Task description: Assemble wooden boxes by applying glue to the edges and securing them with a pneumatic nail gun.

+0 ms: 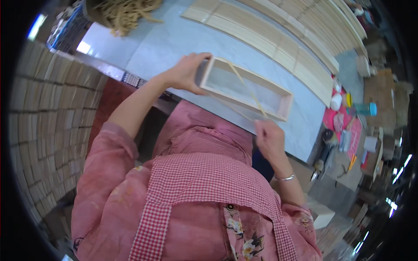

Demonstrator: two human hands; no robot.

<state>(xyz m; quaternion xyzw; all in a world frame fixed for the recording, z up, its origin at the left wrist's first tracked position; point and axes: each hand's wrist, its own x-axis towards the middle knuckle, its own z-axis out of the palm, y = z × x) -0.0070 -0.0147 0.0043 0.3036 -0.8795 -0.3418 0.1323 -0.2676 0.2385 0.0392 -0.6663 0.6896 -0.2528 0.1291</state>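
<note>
**Checked apron below, banded wooden frame at the table's edge**

Nearest us is the red-and-white checked apron (209, 174); beyond it, the pale wooden frame (239, 99) sits slanted at the near edge of the light table (161, 48). We see its four sides already joined in a long rectangle. A yellowish band (257, 103) crosses the opening at a slant toward the right hand (271, 140); we judge the banding half done, with the band not yet lying settled. Whether the frame touches the table, we cannot tell.

Our left arm reaches forward, the left hand (188, 76) clasping the frame's left end, thumb on the near side, fingers on the far. Our right forearm angles inward, its fingers curled tight, seemingly pinching the band just beside the frame's near side.
</note>
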